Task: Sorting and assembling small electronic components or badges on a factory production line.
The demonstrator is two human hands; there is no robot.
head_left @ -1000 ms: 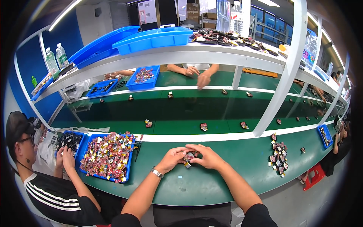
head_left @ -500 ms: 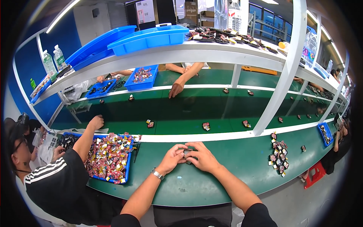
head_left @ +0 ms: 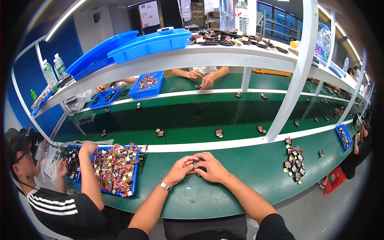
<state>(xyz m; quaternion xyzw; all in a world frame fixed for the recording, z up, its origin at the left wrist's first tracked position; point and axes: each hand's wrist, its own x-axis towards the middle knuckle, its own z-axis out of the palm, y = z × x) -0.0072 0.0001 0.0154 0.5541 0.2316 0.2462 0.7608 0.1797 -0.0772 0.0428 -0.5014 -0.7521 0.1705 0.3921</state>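
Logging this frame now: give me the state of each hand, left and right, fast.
Left hand: fingers curled shut on a small dark part at the green bench.
Right hand: closed on the same part, touching the left.

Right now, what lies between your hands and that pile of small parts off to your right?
In the head view, only bare green table lies between the hands and the pile of small parts.

Green table; blue tray
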